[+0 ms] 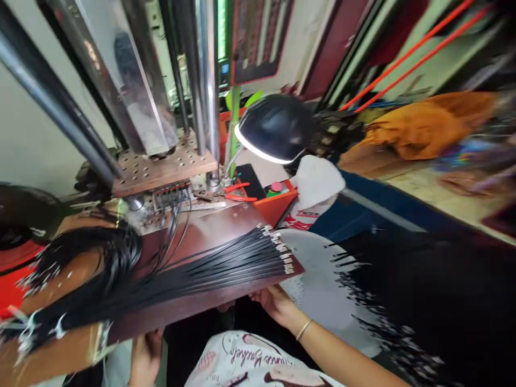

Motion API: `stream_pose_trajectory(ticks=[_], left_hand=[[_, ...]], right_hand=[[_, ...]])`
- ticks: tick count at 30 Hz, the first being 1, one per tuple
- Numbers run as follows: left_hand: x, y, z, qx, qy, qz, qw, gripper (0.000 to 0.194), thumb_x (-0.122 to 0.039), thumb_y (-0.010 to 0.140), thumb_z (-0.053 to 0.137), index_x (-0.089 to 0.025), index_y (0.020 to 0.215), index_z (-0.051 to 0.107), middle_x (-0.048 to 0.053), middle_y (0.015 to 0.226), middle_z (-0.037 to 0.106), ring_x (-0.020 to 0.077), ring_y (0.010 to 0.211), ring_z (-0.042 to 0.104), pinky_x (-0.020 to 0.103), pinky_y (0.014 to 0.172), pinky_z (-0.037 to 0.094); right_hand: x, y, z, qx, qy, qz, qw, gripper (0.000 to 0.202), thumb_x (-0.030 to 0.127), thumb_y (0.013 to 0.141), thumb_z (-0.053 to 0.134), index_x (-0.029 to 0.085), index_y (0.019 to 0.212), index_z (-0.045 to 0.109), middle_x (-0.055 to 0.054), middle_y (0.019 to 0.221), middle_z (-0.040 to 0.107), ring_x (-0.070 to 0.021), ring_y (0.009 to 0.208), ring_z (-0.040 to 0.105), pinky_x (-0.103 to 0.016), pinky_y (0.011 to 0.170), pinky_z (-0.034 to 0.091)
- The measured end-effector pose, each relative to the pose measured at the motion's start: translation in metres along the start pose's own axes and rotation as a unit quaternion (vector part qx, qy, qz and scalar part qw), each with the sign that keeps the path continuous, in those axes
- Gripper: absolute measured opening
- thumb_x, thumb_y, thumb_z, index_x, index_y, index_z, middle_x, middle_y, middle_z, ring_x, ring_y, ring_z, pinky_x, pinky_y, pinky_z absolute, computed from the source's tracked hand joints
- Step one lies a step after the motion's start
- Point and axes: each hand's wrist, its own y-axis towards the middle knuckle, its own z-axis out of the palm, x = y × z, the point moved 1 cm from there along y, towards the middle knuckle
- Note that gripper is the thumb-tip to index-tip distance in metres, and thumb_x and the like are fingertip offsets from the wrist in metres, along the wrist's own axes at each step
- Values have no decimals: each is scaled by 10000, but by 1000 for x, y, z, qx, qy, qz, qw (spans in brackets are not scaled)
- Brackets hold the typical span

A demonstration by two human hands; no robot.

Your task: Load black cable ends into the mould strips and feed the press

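Note:
A brown board (237, 294) lies in front of me with a fanned bundle of thin black cables (226, 258) on it. Small metal-looking ends (284, 252) line up near the board's right corner. My right hand (276, 305), a bracelet on its wrist, is at the board's front edge, fingers curled and partly hidden beneath it. What they hold I cannot make out. Below the board's left front edge is my left hand (147, 355), its fingertips hidden. White ties (60, 325) bind the cables at the far left.
A metal press (165, 172) with upright columns stands behind the board, cables running into it. A black lamp (278, 126) shines over an orange bin (278, 207) and red-handled pliers (239, 192). On the right, more black cables (374, 301) lie over a round whitish surface (318, 301).

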Motion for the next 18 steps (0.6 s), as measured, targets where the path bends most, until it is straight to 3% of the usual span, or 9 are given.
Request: stream_pose_trajectory(ticks=[2,5,10,15,18], left_hand=[[8,-4,-12,-36,-117,-14,992,560,-680,515,801,-457,1013,676,-63,1066,726,272,1101,645,376,805,608],[14,2,-15,-30,-238,-29,970,492,-471,560,883,-334,992,689,-20,1022,736,226,988,678,360,842,590],[21,5,-15,-22,-288,-44,956,415,-374,588,896,-271,930,685,-18,936,741,181,856,690,350,810,583],[22,5,-18,-20,-272,-33,961,484,-428,520,914,-242,890,664,4,905,736,199,825,684,362,777,569],[27,6,-26,-8,-94,-5,996,564,-691,613,743,-231,924,643,35,917,724,231,898,679,380,828,552]], right_hand=[[0,2,-4,-2,17,17,1000,548,624,498,861,203,730,598,-26,675,674,-177,642,611,-303,625,462],[4,1,-11,11,7,34,999,523,605,506,867,208,731,610,-24,676,675,-187,656,612,-321,642,471],[2,0,-17,27,-10,20,999,529,628,505,855,206,722,621,-28,675,667,-202,670,613,-346,646,481],[-2,0,-14,27,-29,17,999,540,675,528,816,212,722,619,-33,684,663,-194,667,603,-345,656,485],[0,-3,-17,36,-49,24,998,530,693,572,772,209,723,618,-54,720,667,-209,699,610,-354,675,487]])
